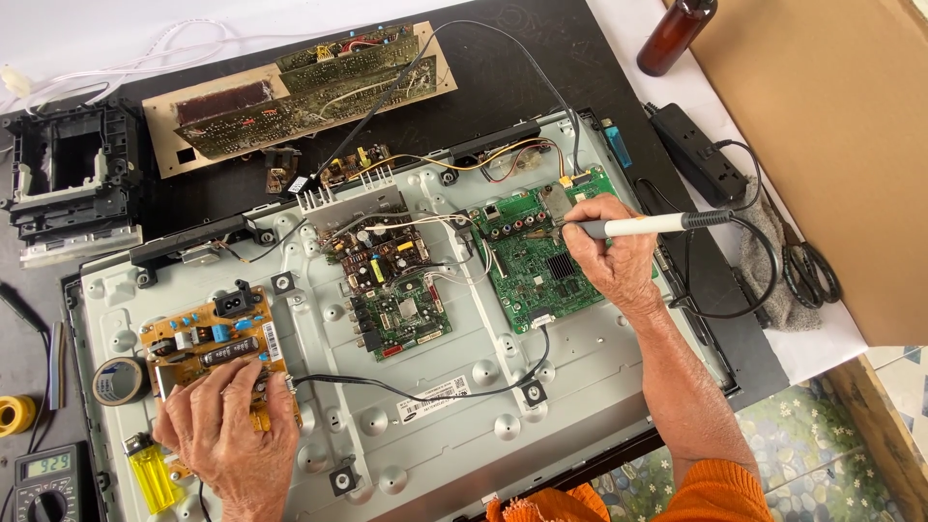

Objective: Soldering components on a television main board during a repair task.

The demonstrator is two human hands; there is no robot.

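My right hand (611,253) grips a white-handled soldering iron (650,225), its tip pointing left at the upper edge of a green circuit board (530,266) mounted on the grey metal back panel (435,425) of a flat screen. My left hand (224,433) rests palm down on the lower part of a tan power board (208,343) at the panel's left, fingers spread over its components. Two smaller boards (391,280) sit in the panel's middle, linked by thin wires.
A yellow lighter (150,472), a tape roll (118,380) and a multimeter (46,480) lie at lower left. A long brown circuit board (290,92) and a black plastic frame (68,164) lie at the back. A power strip (698,153), brown bottle (675,34), scissors (807,271) and cardboard (831,145) are at right.
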